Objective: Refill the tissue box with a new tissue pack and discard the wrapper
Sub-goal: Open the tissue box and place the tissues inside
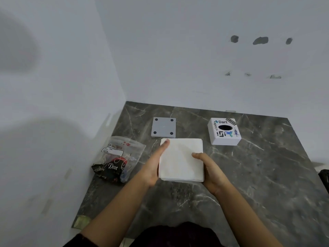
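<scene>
A white square stack of tissues (180, 160) is held between both hands above the dark marble floor. My left hand (153, 166) grips its left edge, index finger stretched along the side to the far corner. My right hand (211, 172) clasps the right edge. The white tissue box cover (224, 131), with stickers and an oval slot on top, stands at the back right. Its grey square base plate (163, 127) with four dark feet lies behind the stack. An empty clear plastic wrapper (122, 150) lies to the left, on top of a dark pouch.
White walls meet in a corner at the back left. The dark "Dove" pouch (110, 168) lies near the left wall. A dark object (324, 177) shows at the right edge. My dark clothing (178, 234) fills the bottom centre.
</scene>
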